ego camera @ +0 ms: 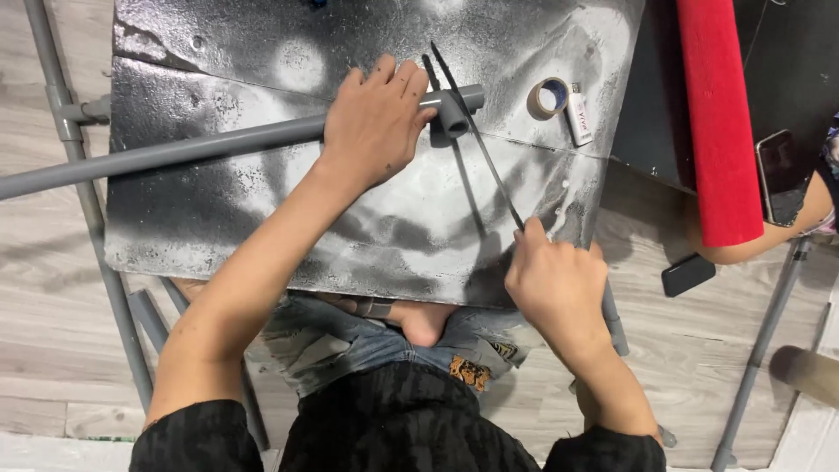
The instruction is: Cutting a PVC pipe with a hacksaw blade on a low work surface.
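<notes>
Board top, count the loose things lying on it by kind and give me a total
Grey pipe with end fitting, held down by the left hand: 1
Thin blade, held by the right hand: 1
Tape roll: 1
Small white tube: 1
Total: 4

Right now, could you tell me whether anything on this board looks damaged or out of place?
The silver-and-black spray-stained board has a crack line running across it beneath the long grey plastic pipe. The left hand presses the pipe; the right hand holds a thin dark blade.
</notes>
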